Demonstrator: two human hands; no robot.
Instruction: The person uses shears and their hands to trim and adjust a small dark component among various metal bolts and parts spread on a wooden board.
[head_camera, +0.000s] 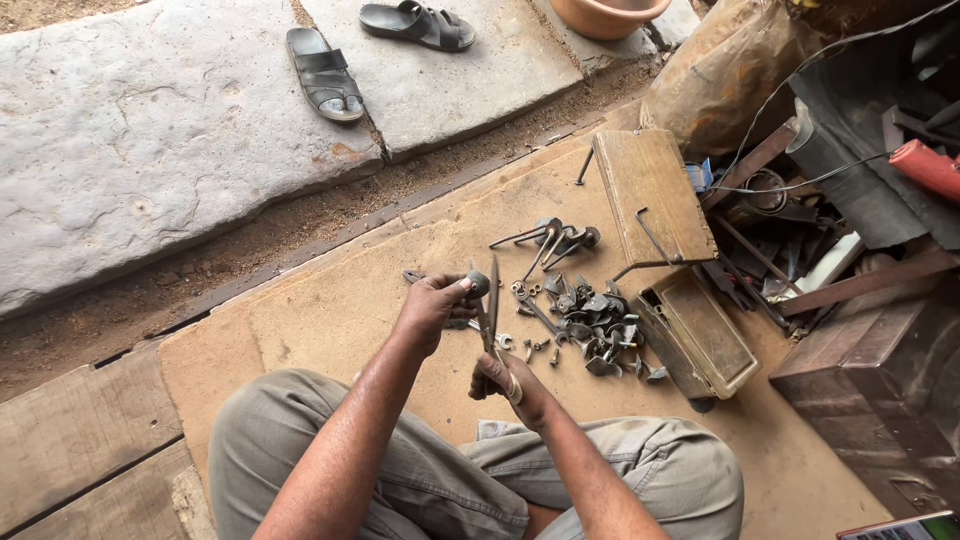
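Wooden toolbox (700, 340) open, inside unclear — left fingers (462, 287) grip fitting (479, 284), right fingers (497, 378) file (493, 300).

Open board left of the fingers, clutter to the right

Left of the fingers (468, 287) the board (320, 310) lies bare; right, a scrap-metal pile (590, 320) (and an open toolbox (700, 335) beyond) blocks passage.

Both forearms forward, left hand (432, 308) fingers curled closed, right hand (498, 378) fisted below.
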